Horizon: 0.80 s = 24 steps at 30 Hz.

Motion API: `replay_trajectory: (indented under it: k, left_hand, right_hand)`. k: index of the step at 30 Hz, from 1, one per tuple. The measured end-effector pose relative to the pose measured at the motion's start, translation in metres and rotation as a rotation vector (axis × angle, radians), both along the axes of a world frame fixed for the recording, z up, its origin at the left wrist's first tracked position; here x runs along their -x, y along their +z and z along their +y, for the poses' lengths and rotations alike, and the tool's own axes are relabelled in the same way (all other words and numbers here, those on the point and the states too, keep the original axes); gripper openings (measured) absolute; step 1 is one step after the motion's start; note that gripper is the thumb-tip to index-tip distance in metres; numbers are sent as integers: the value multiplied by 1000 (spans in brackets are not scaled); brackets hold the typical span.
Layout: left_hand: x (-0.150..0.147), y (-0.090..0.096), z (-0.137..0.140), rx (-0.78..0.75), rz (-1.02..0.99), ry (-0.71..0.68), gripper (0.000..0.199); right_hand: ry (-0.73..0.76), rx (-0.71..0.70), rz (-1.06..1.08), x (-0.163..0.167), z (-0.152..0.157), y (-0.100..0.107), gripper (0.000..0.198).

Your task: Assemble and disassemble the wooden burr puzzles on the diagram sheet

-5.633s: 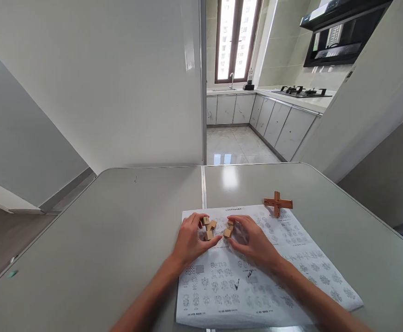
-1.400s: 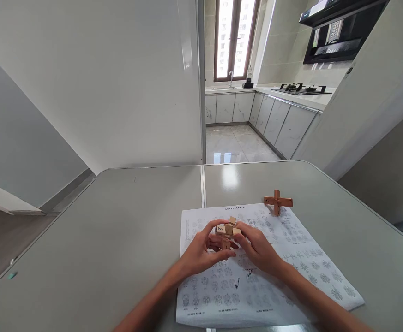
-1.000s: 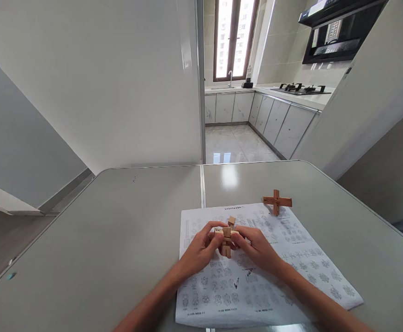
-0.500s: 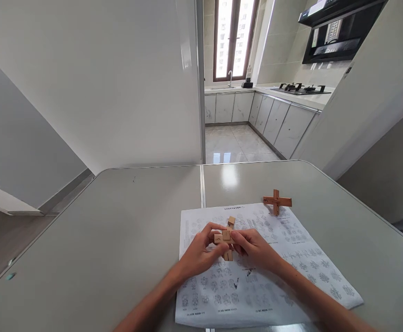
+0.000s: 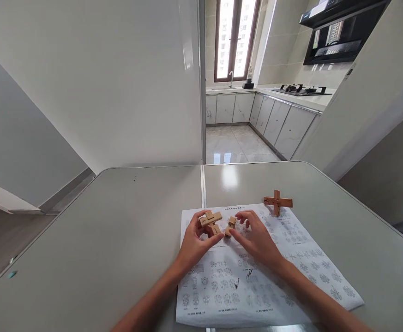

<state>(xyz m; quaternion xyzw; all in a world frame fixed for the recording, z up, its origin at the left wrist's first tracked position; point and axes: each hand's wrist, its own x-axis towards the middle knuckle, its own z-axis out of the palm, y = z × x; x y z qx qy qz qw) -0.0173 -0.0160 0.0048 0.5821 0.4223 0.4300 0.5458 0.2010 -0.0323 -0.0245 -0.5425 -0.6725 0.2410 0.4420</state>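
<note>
Wooden blocks [image 5: 212, 219] — inside tabletop [image 5: 142, 221] edges, roomy leftward

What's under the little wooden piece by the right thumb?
Printed paper shows around the wooden piece. What's directly below it is covered, and I can't tell whether it touches the paper.

We count two hands – one left hand [image 5: 195, 244] and one right hand [image 5: 261, 237]. We see one bunch of light wooden pieces [image 5: 210, 220], though we can't tell how many sticks make it, and one light block [image 5: 232, 221] by itself. We find one red-brown cross [image 5: 277, 202], one sheet of paper [image 5: 256, 318] and two dark scribbles [image 5: 236, 283] on it. We have one table [image 5: 135, 226] – and past it, one window [image 5: 233, 41], one tap [image 5: 231, 74] and one stove [image 5: 301, 90].
</note>
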Motion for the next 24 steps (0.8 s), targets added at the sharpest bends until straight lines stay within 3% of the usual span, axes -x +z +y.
replay_trajectory:
  k: [4, 8, 12, 17, 24]
  left_hand:
    - [0, 0, 1, 18, 7, 19, 68]
    - [-1, 2, -2, 12, 25, 7, 69]
    - [-1, 3, -3, -6, 52, -2, 68]
    - [-1, 4, -5, -82, 119, -34, 66]
    - [1, 4, -8, -245, 279, -145, 64]
  right_hand:
    - [14, 18, -104, 2, 1, -12, 61]
    - [6, 4, -115, 3, 1, -11, 51]
    - [108, 186, 159, -2, 2, 2, 42]
    - [350, 516, 561, -12, 2, 12, 53]
    - [517, 568, 700, -8, 1, 8, 56]
